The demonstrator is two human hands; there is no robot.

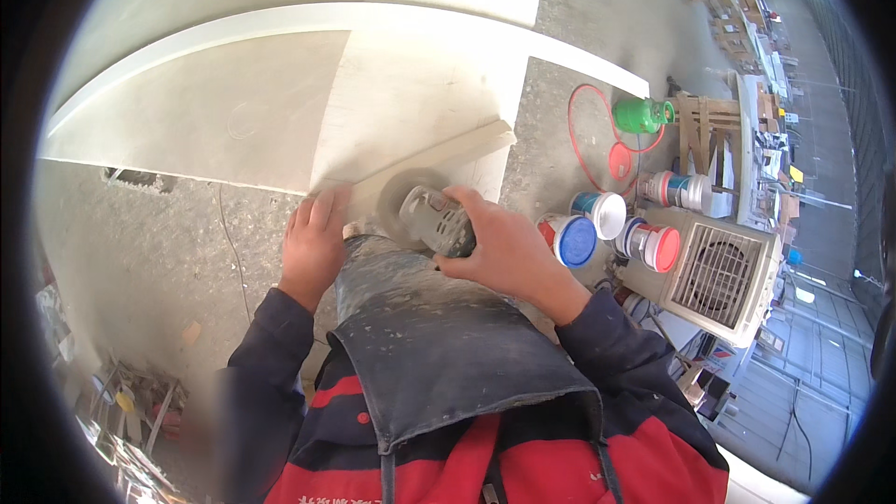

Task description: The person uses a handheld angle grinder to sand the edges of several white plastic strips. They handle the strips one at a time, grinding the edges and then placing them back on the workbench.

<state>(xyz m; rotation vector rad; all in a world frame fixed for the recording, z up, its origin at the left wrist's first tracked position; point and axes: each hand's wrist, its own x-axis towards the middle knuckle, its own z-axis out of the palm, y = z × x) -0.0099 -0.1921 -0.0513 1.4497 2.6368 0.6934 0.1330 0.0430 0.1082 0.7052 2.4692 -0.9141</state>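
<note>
My right hand (509, 247) is wrapped round a dusty grey angle grinder (437, 220). The grinder's round disc (403, 194) is blurred and lies against or just over a pale, narrow strip (453, 151), which slants across the near edge of a large light board (411, 93). At the strip's near left end, my left hand (315, 241) presses down with its fingers closed on it; the thumb is partly hidden. A dark, dust-marked apron (439, 327) hangs in front of me, just below the grinder.
A long white strip (280, 19) crosses the boards farther off. To the right stand several paint buckets (576, 241), a green gas cylinder (639, 115) with a red hose (571, 131), and a beige fan unit (719, 275). A thin cable (231, 243) runs over the dusty floor at left.
</note>
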